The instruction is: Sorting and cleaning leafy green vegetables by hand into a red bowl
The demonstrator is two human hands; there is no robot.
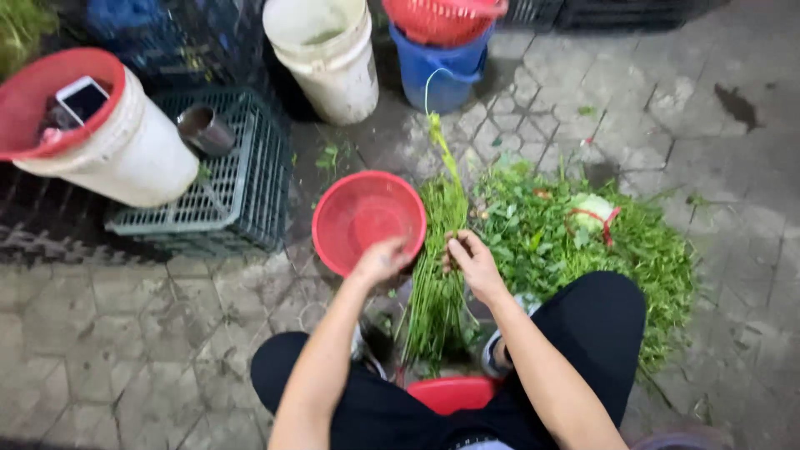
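I look down at my knees in black trousers. A long bundle of green stalks (437, 275) lies on the paving between my legs, running away from me. My right hand (471, 260) pinches stalks at the bundle's right side. My left hand (382, 260) hovers at the near rim of an empty red bowl (367, 217), fingers curled; whether it holds anything is unclear. A heap of loose leafy greens (583, 242) spreads to the right.
A green crate (242, 192) with a metal cup (204, 129) sits left, beside a white bucket (125, 154) whose red lid holds a phone (82, 98). A cream bucket (325, 58) and blue bucket (437, 75) stand beyond. Another red bowl (454, 392) lies under me.
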